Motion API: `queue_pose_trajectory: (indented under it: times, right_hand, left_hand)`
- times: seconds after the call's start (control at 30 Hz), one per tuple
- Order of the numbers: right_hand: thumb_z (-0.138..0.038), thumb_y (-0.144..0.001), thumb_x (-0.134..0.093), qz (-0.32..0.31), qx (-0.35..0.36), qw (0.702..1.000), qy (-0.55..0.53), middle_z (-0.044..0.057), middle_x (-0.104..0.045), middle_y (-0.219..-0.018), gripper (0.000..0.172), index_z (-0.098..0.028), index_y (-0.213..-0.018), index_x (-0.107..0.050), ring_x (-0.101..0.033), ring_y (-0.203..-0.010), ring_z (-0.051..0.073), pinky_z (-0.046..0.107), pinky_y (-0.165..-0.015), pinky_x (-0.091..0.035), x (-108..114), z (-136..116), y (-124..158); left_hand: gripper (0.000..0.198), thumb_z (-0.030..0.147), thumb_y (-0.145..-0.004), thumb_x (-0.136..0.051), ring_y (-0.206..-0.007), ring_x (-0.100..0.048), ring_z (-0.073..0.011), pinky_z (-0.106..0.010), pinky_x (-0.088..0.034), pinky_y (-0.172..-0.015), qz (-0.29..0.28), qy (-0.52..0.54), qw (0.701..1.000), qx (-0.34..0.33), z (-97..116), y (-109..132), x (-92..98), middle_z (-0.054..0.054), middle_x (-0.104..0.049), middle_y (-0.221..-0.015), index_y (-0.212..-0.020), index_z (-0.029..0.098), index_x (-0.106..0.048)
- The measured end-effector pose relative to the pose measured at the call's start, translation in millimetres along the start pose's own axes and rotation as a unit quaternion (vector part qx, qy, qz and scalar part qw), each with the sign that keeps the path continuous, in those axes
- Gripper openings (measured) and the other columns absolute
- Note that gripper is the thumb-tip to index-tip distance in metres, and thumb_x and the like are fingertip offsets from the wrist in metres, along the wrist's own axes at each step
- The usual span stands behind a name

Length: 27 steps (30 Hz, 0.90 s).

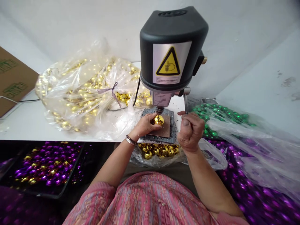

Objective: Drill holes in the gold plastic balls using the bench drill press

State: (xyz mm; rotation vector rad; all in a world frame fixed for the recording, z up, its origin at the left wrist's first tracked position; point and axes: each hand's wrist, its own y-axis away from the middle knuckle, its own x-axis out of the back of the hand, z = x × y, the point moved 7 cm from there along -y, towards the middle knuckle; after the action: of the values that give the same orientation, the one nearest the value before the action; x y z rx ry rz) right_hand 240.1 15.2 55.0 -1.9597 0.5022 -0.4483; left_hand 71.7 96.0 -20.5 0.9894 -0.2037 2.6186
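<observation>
Under the chuck of a black drill press (173, 34), my left hand (148, 124) grips a shiny gold ball (158, 120) between thumb and fingers. The ball rests on a brown board (164, 130) on the press's grey base (172, 137), and the drill's tip meets its top. To the right, my right hand (191, 129) is closed around the lower end of the press's lever (186, 104). Small dark shavings are scattered over the base. An open plastic bag of gold balls (161, 150) lies just below the base, between my forearms.
A big clear bag of gold balls (86, 90) covers the table's left part. Bags of green balls (222, 115) and purple balls (253, 187) lie at right. A crate of purple and gold balls (49, 162) stands lower left, a cardboard box (16, 78) far left.
</observation>
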Motion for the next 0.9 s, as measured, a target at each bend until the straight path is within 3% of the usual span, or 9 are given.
queue_pose_trajectory:
  times: [0.1, 0.23, 0.4, 0.57, 0.63, 0.7, 0.77, 0.83, 0.9]
  right_hand:
    - [-0.02, -0.091, -0.047, 0.005, 0.001, 1.0, 0.004, -0.003, -0.055, -0.081, 0.014, -0.024, -0.103, -0.053, -0.063, -0.079, 0.011, 0.031, -0.073, -0.057, 2, -3, -4]
    - [-0.026, -0.095, -0.046, 0.011, -0.038, 0.998, 0.047, -0.002, -0.056, -0.081, 0.011, -0.023, -0.095, -0.057, -0.056, -0.071, 0.008, 0.026, -0.068, -0.049, 11, -23, -37]
    - [-0.042, -0.099, -0.044, 0.015, -0.112, 0.992, 0.061, -0.003, -0.052, -0.07, 0.03, -0.019, -0.085, -0.057, -0.049, -0.063, 0.005, 0.022, -0.062, -0.041, 16, -37, -75]
    - [-0.046, -0.097, -0.046, 0.031, -0.131, 0.991, 0.017, -0.004, -0.049, -0.071, 0.032, -0.018, -0.085, -0.056, -0.049, -0.063, 0.005, 0.024, -0.064, -0.041, 13, -32, -71]
    - [-0.046, -0.097, -0.046, 0.034, -0.137, 0.99, 0.017, -0.003, -0.05, -0.072, 0.031, -0.019, -0.085, -0.057, -0.049, -0.063, 0.005, 0.026, -0.066, -0.042, 13, -30, -68]
    - [-0.046, -0.096, -0.047, 0.03, -0.143, 0.989, 0.019, -0.004, -0.05, -0.071, 0.032, -0.019, -0.085, -0.058, -0.049, -0.063, 0.005, 0.026, -0.064, -0.041, 14, -29, -67]
    - [-0.047, -0.095, -0.048, 0.027, -0.151, 0.988, 0.02, -0.004, -0.05, -0.069, 0.032, -0.019, -0.085, -0.058, -0.048, -0.061, 0.005, 0.025, -0.061, -0.038, 15, -28, -67]
    - [-0.048, -0.095, -0.048, 0.026, -0.159, 0.987, 0.022, -0.004, -0.049, -0.068, 0.032, -0.02, -0.085, -0.058, -0.048, -0.061, 0.006, 0.026, -0.06, -0.037, 16, -27, -65]
    - [-0.05, -0.094, -0.048, 0.026, -0.167, 0.985, 0.027, -0.005, -0.048, -0.067, 0.033, -0.02, -0.085, -0.058, -0.05, -0.062, 0.006, 0.026, -0.062, -0.039, 16, -25, -63]
  left_hand:
    - [0.041, 0.026, -0.073, -0.076, -0.09, -0.064, -0.0195, -0.03, -0.051, -0.083, -0.009, 0.004, 1.0, 0.002, 1, -1, -2.6, -0.003, -0.072, -0.1, -0.113, 0.018, -0.07]
    - [0.048, 0.029, -0.074, -0.075, -0.093, -0.066, -0.02, -0.03, -0.052, -0.086, -0.01, 0.015, 1.0, 0.02, 5, 2, -2.6, -0.004, -0.073, -0.105, -0.12, 0.017, -0.067]
    - [0.054, 0.034, -0.077, -0.072, -0.093, -0.067, -0.0201, -0.032, -0.053, -0.087, 0.006, 0.0, 0.998, 0.059, 3, 33, 15.4, -0.005, -0.073, -0.107, -0.127, 0.015, -0.062]
    - [0.052, 0.031, -0.075, -0.074, -0.091, -0.067, -0.0193, -0.031, -0.055, -0.082, -0.167, -0.012, 0.986, 0.0, 1, 83, 4.5, -0.004, -0.071, -0.105, -0.125, 0.02, -0.063]
    - [0.054, 0.03, -0.073, -0.076, -0.102, -0.066, -0.0217, -0.034, -0.054, -0.091, -0.186, -0.032, 0.981, -0.041, 2, 97, 0.4, -0.008, -0.068, -0.117, -0.125, 0.021, -0.065]
    - [0.059, 0.032, -0.074, -0.077, -0.103, -0.066, -0.0213, -0.035, -0.055, -0.094, -0.174, -0.044, 0.982, -0.057, 0, 103, 1.0, -0.011, -0.063, -0.131, -0.13, 0.021, -0.063]
    - [0.058, 0.034, -0.078, -0.075, -0.088, -0.067, -0.0166, -0.034, -0.057, -0.087, -0.157, -0.042, 0.986, -0.047, -3, 103, 6.5, -0.013, -0.061, -0.135, -0.133, 0.02, -0.062]
    - [0.05, 0.035, -0.082, -0.07, -0.078, -0.066, -0.0139, -0.033, -0.058, -0.083, -0.117, -0.042, 0.992, -0.029, -8, 93, 19.6, -0.012, -0.065, -0.129, -0.129, 0.02, -0.064]
    - [0.038, 0.032, -0.088, -0.063, -0.081, -0.067, -0.015, -0.032, -0.057, -0.085, -0.047, -0.04, 0.998, 0.004, -16, 73, 38.5, -0.009, -0.071, -0.118, -0.124, 0.019, -0.068]
